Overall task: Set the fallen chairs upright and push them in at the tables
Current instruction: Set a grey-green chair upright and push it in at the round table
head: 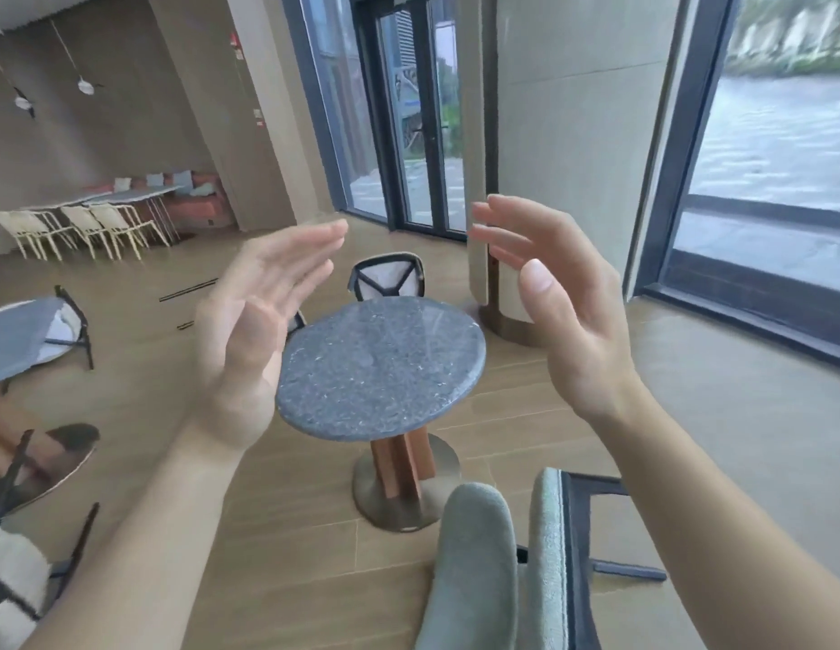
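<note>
A fallen chair (pixel 507 570) with grey-green cushions and a dark frame lies on its side on the floor at the bottom, just in front of the round grey stone table (pixel 380 368). Behind the table a dark-framed chair (pixel 387 276) with a white cushion stands upright. Both my hands are raised in the air over the table, palms facing each other. My left hand (pixel 258 330) has straight fingers and holds nothing. My right hand (pixel 554 302) is also empty, its fingers relaxed. Neither hand touches a chair.
A second grey table (pixel 14 340) with a dark chair (pixel 73 326) is at the left edge. Another dark-framed chair (pixel 19 555) shows at bottom left. Cream chairs (pixel 80 227) line a far table. A pillar (pixel 526 157), glass doors (pixel 418 110) and a window stand behind.
</note>
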`<state>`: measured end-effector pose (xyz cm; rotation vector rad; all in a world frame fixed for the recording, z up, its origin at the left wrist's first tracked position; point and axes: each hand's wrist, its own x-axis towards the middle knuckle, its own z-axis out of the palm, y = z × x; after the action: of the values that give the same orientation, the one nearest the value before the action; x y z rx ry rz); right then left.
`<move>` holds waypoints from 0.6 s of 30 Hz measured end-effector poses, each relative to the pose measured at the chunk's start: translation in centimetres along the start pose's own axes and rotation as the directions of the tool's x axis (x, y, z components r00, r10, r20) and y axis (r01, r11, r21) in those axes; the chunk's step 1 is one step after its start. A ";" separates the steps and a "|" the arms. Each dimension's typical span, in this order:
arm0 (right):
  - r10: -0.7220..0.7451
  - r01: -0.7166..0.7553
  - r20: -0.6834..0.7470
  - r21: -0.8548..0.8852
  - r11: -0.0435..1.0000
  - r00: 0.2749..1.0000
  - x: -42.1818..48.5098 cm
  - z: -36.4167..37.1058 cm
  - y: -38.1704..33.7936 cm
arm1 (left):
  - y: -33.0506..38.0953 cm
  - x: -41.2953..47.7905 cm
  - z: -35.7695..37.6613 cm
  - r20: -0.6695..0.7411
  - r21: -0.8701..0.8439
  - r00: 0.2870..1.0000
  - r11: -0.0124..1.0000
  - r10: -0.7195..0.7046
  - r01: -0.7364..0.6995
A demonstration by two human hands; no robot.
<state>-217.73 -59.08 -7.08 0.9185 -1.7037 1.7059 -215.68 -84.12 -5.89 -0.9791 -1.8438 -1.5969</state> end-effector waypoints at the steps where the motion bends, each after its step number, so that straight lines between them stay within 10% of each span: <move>1: 0.003 -0.004 -0.039 -0.008 1.000 0.999 0.5 0.7 1.2 | -1.6 1.0 -0.9 0.032 -0.020 0.999 1.000 -0.002 0.002; 18: 0.023 -0.320 -0.566 -0.432 0.843 0.824 -0.2 10.3 7.9 | -23.0 9.4 -4.0 0.404 -0.554 0.905 0.823 0.130 0.129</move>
<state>-222.98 -69.63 -12.54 0.0069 -1.7297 1.3212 -239.89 -87.34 -12.08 -1.7127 -1.6241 -2.1296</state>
